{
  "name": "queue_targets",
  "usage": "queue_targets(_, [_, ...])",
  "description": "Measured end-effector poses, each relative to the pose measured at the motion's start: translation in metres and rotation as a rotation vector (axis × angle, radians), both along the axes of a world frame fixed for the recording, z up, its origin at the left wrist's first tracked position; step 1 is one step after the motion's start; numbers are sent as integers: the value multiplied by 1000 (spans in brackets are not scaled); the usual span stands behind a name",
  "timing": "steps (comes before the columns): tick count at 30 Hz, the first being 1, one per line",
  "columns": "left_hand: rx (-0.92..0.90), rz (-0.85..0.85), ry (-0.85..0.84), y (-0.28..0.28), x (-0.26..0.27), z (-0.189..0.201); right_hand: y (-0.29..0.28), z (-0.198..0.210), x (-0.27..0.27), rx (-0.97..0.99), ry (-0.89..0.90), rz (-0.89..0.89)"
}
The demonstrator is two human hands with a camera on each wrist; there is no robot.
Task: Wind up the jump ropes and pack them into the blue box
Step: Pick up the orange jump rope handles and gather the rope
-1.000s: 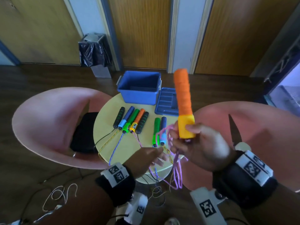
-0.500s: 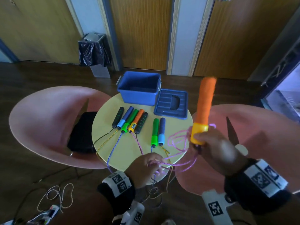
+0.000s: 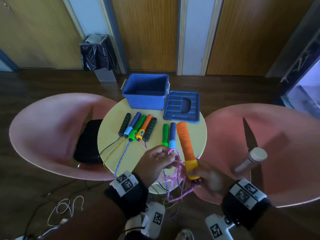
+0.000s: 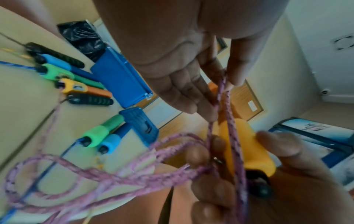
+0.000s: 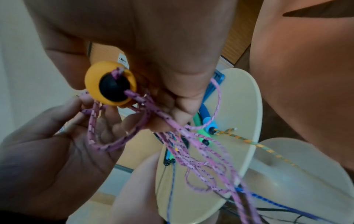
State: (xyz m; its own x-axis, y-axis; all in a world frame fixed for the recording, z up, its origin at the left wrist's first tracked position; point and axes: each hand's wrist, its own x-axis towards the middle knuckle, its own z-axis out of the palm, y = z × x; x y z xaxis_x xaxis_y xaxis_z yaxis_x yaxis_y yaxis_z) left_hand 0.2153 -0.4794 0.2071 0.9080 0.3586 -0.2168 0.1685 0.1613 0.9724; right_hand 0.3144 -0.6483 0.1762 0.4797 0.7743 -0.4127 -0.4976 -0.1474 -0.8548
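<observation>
Beyond the round surface (image 3: 190,135), whose far edge carries the open blue box (image 3: 145,99), we see the right hand (image 3: 207,179) grasping the orange handle (image 3: 186,146) upright while the left hand (image 3: 154,161) pinches its pink rope (image 3: 174,181).

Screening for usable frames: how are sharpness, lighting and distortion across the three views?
Head view: wide-angle bowing, dim floor, blue box and handles sharp. Left wrist view: pink rope motion-smeared in the foreground, left hand fairly clear. Right wrist view: orange handle end soft, table edge bent.
</observation>
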Motion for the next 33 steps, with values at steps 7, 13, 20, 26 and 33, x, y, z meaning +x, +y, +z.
queue_targets(7, [132,75,481,21,-15,-91,-26,-32,3,-35,189,-158])
queue_targets(13, [540,-155,624,17,7,-132,-34,-39,7,-63,134,-186])
queue_targets(20, [555,-298,787,14,36,-144,-33,-30,3,-50,38,-85])
queue_targets(26, [327,-4,605,27,36,-132,-28,-21,0,-218,-145,53])
queue_targets(33, [-274,281,396,38,32,-109,-9,-39,-3,-621,-507,369])
